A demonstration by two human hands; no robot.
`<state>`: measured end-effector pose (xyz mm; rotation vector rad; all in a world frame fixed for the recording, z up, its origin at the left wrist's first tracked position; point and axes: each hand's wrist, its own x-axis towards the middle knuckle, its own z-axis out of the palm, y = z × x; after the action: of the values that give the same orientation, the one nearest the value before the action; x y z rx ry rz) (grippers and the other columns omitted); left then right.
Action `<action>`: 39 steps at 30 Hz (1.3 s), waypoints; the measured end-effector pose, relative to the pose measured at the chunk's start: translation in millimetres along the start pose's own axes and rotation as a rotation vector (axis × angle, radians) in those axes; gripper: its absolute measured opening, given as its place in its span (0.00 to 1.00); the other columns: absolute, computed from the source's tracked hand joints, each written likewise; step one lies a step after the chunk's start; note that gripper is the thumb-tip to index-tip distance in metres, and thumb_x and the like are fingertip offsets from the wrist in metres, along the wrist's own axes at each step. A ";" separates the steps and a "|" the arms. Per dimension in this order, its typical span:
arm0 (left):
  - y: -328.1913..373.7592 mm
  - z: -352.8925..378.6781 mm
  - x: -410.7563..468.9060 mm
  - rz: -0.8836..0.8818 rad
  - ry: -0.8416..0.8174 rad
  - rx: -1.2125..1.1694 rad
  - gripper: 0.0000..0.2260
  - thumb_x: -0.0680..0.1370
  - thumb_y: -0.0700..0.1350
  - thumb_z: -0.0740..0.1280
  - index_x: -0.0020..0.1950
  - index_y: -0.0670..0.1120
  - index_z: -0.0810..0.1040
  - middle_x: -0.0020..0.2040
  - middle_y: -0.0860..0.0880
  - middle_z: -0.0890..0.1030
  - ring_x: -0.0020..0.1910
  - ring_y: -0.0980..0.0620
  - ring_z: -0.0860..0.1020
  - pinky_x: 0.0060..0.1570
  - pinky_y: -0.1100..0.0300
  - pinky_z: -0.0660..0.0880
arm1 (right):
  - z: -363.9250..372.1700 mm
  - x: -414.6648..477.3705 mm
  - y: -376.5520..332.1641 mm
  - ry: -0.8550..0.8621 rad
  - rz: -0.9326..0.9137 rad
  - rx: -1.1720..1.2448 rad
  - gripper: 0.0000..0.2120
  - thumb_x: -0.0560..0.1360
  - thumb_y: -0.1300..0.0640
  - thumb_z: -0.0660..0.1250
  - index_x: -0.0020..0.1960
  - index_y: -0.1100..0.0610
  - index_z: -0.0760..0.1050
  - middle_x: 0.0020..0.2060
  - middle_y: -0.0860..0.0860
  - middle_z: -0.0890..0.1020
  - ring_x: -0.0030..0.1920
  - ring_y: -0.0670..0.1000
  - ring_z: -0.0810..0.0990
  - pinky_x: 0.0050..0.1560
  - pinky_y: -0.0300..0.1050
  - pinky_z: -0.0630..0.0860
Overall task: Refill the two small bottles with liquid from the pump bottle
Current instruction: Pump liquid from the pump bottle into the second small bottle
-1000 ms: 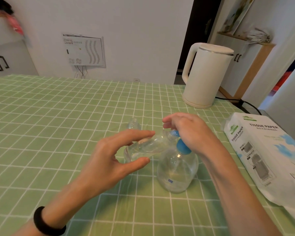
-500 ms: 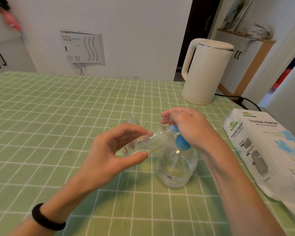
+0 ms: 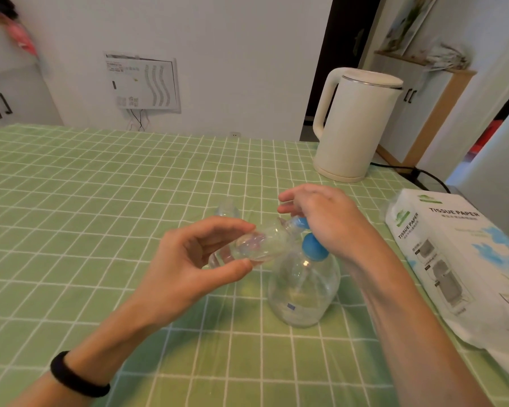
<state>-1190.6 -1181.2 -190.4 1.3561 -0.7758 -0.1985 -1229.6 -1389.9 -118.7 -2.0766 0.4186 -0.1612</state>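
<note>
The right hand (image 3: pixel 326 218) covers the top of the pump bottle (image 3: pixel 303 292), so only bits of blue show in the middle of the frame. The left hand (image 3: pixel 188 268) hides part of the small bottle (image 3: pixel 265 245) it holds. The second small bottle (image 3: pixel 227 207), just behind, is mostly hidden. The tissue pack (image 3: pixel 459 259) is cut off at the right edge. The print on the wall panel (image 3: pixel 143 83), upper left, is too small to read.

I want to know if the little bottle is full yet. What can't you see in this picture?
- Head view: how full the held small bottle is; clear liquid in clear plastic, and the left hand wraps it.
- Top of the pump head: the right hand covers it.
- The second small bottle: mostly behind that left hand, blurry.
- The tissue pack: cut off by the right edge.
</note>
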 end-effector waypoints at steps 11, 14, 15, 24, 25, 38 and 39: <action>3.2 2.2 -0.6 -0.091 -0.017 -0.092 0.17 0.72 0.44 0.77 0.61 0.50 0.86 0.61 0.47 0.87 0.60 0.48 0.87 0.53 0.63 0.82 | 0.8 -2.7 -1.5 0.010 -0.013 0.041 0.15 0.81 0.55 0.58 0.57 0.48 0.83 0.54 0.42 0.85 0.57 0.43 0.80 0.64 0.47 0.73; 3.0 1.8 -0.7 -0.088 -0.031 -0.093 0.17 0.73 0.43 0.77 0.62 0.49 0.85 0.61 0.46 0.87 0.60 0.47 0.86 0.53 0.63 0.82 | 0.4 -1.9 -0.6 0.020 -0.026 0.050 0.15 0.81 0.55 0.59 0.56 0.48 0.83 0.52 0.41 0.85 0.57 0.42 0.80 0.61 0.45 0.73; 2.9 1.6 -0.4 -0.087 -0.033 -0.085 0.17 0.74 0.43 0.77 0.62 0.49 0.84 0.61 0.46 0.87 0.60 0.47 0.86 0.53 0.62 0.82 | 0.5 -1.0 -0.5 0.023 -0.022 0.058 0.15 0.80 0.55 0.59 0.54 0.48 0.84 0.52 0.42 0.86 0.56 0.43 0.81 0.60 0.45 0.74; 7.2 3.9 -1.0 -0.107 -0.006 -0.105 0.15 0.73 0.44 0.77 0.59 0.49 0.84 0.57 0.44 0.88 0.55 0.47 0.88 0.49 0.63 0.82 | 2.0 -2.2 1.8 0.018 0.008 0.073 0.14 0.80 0.58 0.58 0.52 0.48 0.83 0.51 0.44 0.86 0.56 0.43 0.81 0.59 0.43 0.74; 6.9 3.4 -0.8 -0.111 -0.008 -0.108 0.15 0.72 0.44 0.77 0.59 0.49 0.84 0.57 0.44 0.88 0.55 0.46 0.88 0.48 0.63 0.82 | 1.6 -2.0 1.0 0.024 -0.004 0.073 0.14 0.80 0.57 0.58 0.52 0.47 0.83 0.51 0.43 0.86 0.56 0.43 0.81 0.59 0.43 0.74; 9.1 -4.4 1.1 0.038 -0.030 0.125 0.18 0.70 0.46 0.80 0.60 0.52 0.85 0.59 0.49 0.87 0.60 0.49 0.86 0.60 0.58 0.82 | 4.0 -2.5 3.2 -0.010 0.013 0.048 0.15 0.81 0.56 0.58 0.54 0.48 0.83 0.52 0.43 0.86 0.57 0.43 0.80 0.59 0.43 0.73; 9.0 -4.3 1.2 0.054 -0.024 0.162 0.19 0.70 0.47 0.80 0.60 0.53 0.85 0.59 0.50 0.87 0.60 0.49 0.86 0.60 0.58 0.82 | 3.3 -2.6 2.7 -0.003 0.008 0.047 0.15 0.81 0.56 0.58 0.55 0.48 0.83 0.52 0.43 0.86 0.58 0.44 0.80 0.61 0.45 0.73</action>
<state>-1189.9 -1176.3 -181.7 1.4855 -0.8619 -0.1114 -1231.7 -1387.5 -122.6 -2.0287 0.4173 -0.1620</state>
